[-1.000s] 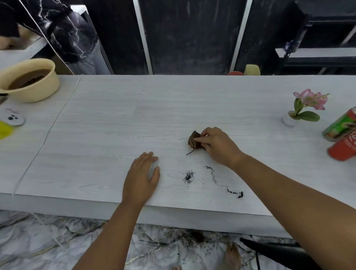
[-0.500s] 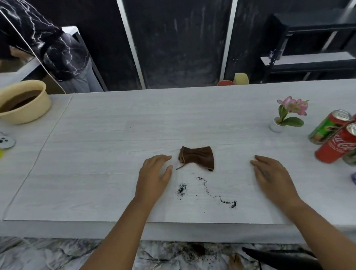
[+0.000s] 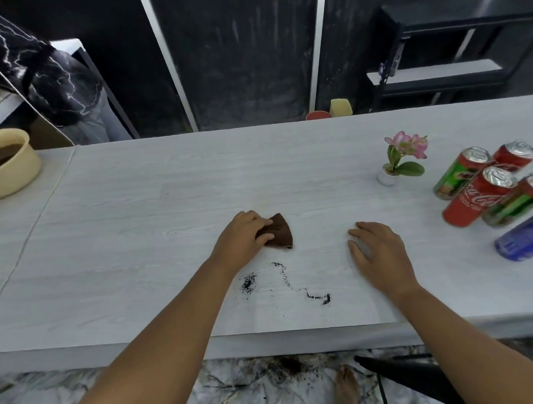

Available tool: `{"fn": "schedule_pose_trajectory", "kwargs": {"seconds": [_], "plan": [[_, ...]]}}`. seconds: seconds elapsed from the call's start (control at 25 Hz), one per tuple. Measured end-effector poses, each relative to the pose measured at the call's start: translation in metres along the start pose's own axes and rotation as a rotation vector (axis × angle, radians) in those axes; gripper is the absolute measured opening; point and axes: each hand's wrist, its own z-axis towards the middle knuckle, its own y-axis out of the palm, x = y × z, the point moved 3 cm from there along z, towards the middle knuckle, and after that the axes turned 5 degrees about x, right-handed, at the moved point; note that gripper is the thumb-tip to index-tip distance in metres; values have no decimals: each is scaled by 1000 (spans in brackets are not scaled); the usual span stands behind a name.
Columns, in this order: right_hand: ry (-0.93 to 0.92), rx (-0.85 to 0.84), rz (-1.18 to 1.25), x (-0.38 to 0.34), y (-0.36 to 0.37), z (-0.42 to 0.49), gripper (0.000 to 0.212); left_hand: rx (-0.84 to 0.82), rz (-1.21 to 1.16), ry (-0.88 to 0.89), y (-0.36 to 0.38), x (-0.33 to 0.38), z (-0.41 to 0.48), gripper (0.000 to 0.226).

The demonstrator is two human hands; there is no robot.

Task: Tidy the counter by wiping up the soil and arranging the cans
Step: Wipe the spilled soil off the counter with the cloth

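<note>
Gripping brown cloth [image 3: 281, 235], likely soft and light, by bunched edge with left hand [image 3: 241, 238]; resting right hand [image 3: 379, 252] flat, empty, on table [image 3: 156, 225].

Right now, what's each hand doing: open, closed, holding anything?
Left hand: grips the brown cloth.
Right hand: open, flat on the counter, holding nothing.

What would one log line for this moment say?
left hand: grips brown cloth | right hand: flat on counter | soil: unwiped | cans: clustered at right
</note>
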Motion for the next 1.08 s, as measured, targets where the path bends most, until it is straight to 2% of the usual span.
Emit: {"fn": "schedule_pose_trajectory", "kwargs": {"seconds": [0.36,0.6,0.8,0.96,1.08], "plan": [[-2,7,13,4,6,-2,25,253,168,-389,-44,-60,-83,40],[2,-5,22,1,3,-2,26,274,191,-438,-30,-7,-115,30],[10,-5,18,-1,0,-1,26,232,89,-341,-2,51,-117,28],[5,1,23,-2,-1,-2,26,411,58,-443,-41,12,-111,29],[14,-12,21,-1,0,-2,26,429,122,-561,-68,-35,-118,28]]}}
